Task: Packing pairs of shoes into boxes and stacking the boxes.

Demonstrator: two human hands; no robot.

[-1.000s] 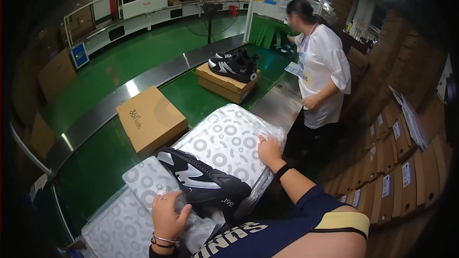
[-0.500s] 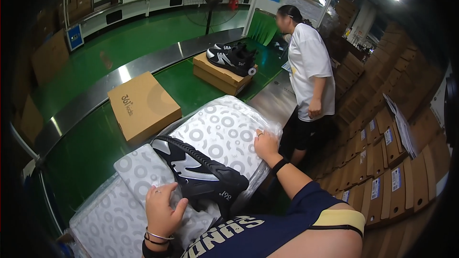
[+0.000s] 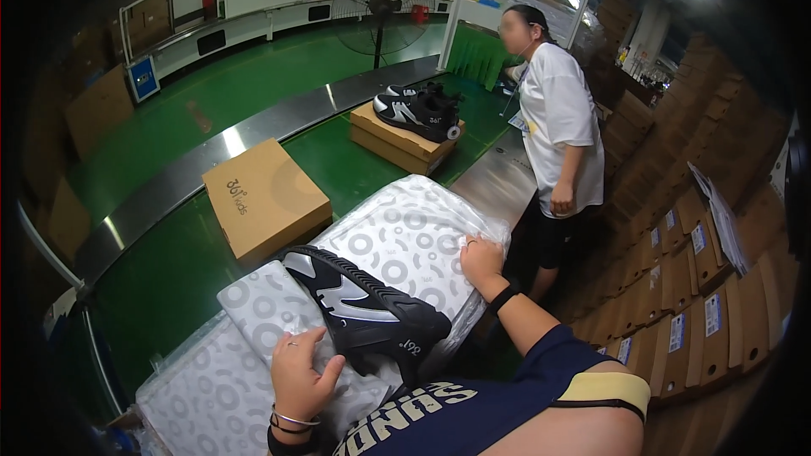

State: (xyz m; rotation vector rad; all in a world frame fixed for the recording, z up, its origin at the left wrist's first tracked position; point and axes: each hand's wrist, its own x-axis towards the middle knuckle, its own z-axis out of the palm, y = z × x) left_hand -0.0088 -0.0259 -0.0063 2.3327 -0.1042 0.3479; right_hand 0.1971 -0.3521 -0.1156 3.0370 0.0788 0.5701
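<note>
Only a slight change is being noted: the fingers of the right hand (image 3: 484, 265) are being bent more closely onto the patterned paper (image 3: 404, 228). The black shoe (image 3: 365, 308) is being left in place, so little progress is being indicated. It is being supported on its side by the paper, between both hands, just beside the left hand (image 3: 302, 373). The left is being held half open, thumb spread, nothing being gripped; whether paper is being pinched by the right cannot be told.

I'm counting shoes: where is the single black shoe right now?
In the head view, the black shoe lies on its side below centre, on patterned white paper, between the left hand and right hand.
</note>
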